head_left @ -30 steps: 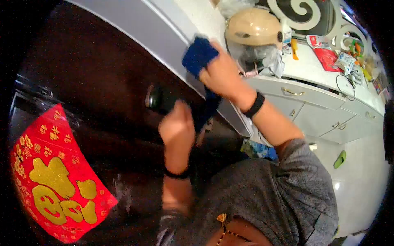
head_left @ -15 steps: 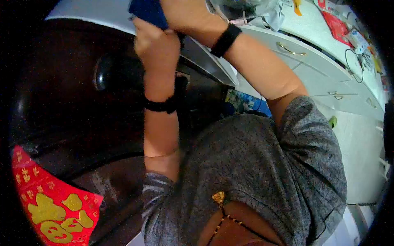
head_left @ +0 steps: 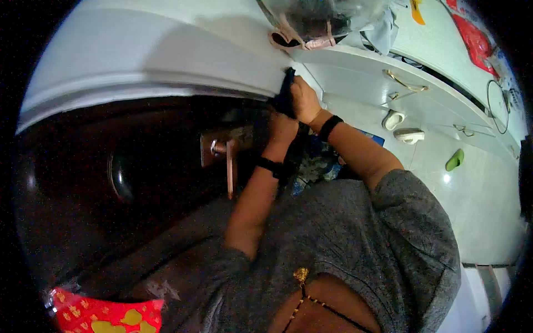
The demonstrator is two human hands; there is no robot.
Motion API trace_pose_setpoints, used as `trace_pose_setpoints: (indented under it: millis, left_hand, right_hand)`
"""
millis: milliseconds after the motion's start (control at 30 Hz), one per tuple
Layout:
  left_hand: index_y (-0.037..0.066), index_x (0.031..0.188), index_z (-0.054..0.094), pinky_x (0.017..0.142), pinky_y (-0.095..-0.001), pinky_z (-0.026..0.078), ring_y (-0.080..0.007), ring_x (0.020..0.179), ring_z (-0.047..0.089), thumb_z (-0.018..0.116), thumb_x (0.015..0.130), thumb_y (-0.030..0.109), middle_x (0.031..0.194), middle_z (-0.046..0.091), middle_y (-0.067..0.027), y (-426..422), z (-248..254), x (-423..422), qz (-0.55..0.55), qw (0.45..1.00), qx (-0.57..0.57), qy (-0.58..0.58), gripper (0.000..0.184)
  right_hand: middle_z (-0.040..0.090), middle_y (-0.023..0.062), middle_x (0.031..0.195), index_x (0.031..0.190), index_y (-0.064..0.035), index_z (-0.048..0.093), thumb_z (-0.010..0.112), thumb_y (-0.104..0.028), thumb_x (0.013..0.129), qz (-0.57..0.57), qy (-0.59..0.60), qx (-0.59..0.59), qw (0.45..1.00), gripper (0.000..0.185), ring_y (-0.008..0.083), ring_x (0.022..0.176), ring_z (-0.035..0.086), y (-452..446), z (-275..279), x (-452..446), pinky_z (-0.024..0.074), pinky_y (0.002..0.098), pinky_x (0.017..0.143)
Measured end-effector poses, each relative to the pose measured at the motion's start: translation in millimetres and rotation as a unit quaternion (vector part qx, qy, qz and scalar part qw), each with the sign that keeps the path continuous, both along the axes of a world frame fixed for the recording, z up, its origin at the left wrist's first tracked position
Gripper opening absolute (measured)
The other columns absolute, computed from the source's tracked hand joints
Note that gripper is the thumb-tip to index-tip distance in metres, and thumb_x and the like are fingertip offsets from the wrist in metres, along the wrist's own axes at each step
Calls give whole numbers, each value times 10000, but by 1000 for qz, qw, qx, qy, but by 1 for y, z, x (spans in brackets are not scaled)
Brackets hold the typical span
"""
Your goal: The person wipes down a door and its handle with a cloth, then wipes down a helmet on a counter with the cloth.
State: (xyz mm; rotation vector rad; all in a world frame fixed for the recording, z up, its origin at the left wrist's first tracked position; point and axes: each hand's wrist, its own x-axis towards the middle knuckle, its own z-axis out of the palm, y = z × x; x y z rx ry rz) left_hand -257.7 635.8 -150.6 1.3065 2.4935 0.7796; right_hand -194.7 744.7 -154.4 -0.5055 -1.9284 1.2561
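A dark blue cloth (head_left: 284, 95) is bunched between my hands, at the edge where the white frame (head_left: 166, 83) meets the dark door. My right hand (head_left: 306, 100) is closed on it, fingers curled toward the frame. Just below, my left hand (head_left: 284, 129) is in shadow and slightly blurred; it appears closed around the lower part of the cloth, though its fingers are mostly hidden. To the left of my left forearm, a metal door handle (head_left: 231, 169) sticks out from its plate. Both wrists carry black bands.
A white cabinet (head_left: 355, 75) with brass pulls stands at right, with a clear plastic bag (head_left: 338, 16) on top. Pale shoes (head_left: 410, 135) and a green slipper (head_left: 455, 160) lie on the tiles. A red and gold paper decoration (head_left: 105, 311) hangs at lower left.
Both hands and the cloth have moved right and down, toward the cabinet side. The view has shifted, so more of the white frame, the door handle and the pale shoes now show.
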Motion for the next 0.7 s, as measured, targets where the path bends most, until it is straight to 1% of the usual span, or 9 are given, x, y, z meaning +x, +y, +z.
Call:
trace_pose_setpoints:
  millis: [33,167,367,433,467,500,567,633,700]
  left_hand:
    - [46,1355,483,972,-448,466,-423,1172,547,694,849,187,1322,543,-221,-3,-32,-3,23,998,24,-49,566]
    - [80,1280,574,972,-430,465,-366,1176,567,678,882,229,1257,611,-173,6,-50,2,21,983,6,-181,438]
    - [49,1288,540,931,-407,488,-280,1135,592,676,869,146,1257,607,-106,6,-102,21,65,949,21,-307,451]
    - [32,1309,508,865,-377,510,-216,1085,599,704,841,113,1281,586,-81,2,-117,22,140,733,118,-655,513]
    - [32,1309,508,865,-377,510,-216,1085,599,704,841,113,1281,586,-81,-6,-135,20,136,732,114,-657,513]
    - [40,1241,558,813,-367,520,-217,990,624,642,880,110,1153,631,-114,-17,-153,17,54,867,41,-493,378]
    - [47,1174,607,761,-356,529,-218,895,648,580,919,108,1026,677,-148,-28,-181,11,-32,952,-38,-302,264]
    - [-13,1082,630,752,-370,540,-230,1031,620,703,786,19,1071,643,-122,-23,-173,12,-20,939,-249,-235,307]
    - [-24,1020,641,781,-369,534,-245,1019,622,681,794,17,1043,649,-130,-29,-185,14,19,943,-204,-261,233]
  right_hand:
    - [531,206,965,936,-28,502,557,-114,825,-18,-9,143,989,150,426,848,568,2,-14,1,510,475,713]
    - [538,226,987,920,-11,493,533,-48,832,-18,-44,21,999,103,409,882,590,-4,-49,8,514,468,718]
    - [538,237,993,967,-3,493,489,23,849,-12,-101,27,994,121,443,949,569,-3,-102,12,508,458,787]
    - [539,239,996,1001,0,487,498,9,851,-31,-150,15,988,150,446,961,567,-8,-133,12,502,462,809]
    - [539,241,999,1035,3,480,506,-6,854,-38,-194,5,980,183,449,974,565,-10,-149,11,495,465,832]
    - [539,241,999,1035,3,480,506,-6,854,-43,-195,3,980,183,449,974,565,-12,-161,11,495,465,832]
    - [543,276,1072,1067,17,491,631,-71,821,-98,-239,-60,964,296,474,1000,549,-21,-185,12,485,475,834]
    - [547,282,1062,1043,14,504,644,-79,806,-91,-228,-89,965,291,471,999,552,-31,-248,3,480,475,822]
    - [567,291,1008,974,19,531,669,-96,754,-67,-172,-149,971,284,458,963,571,-32,-280,-2,469,480,782]
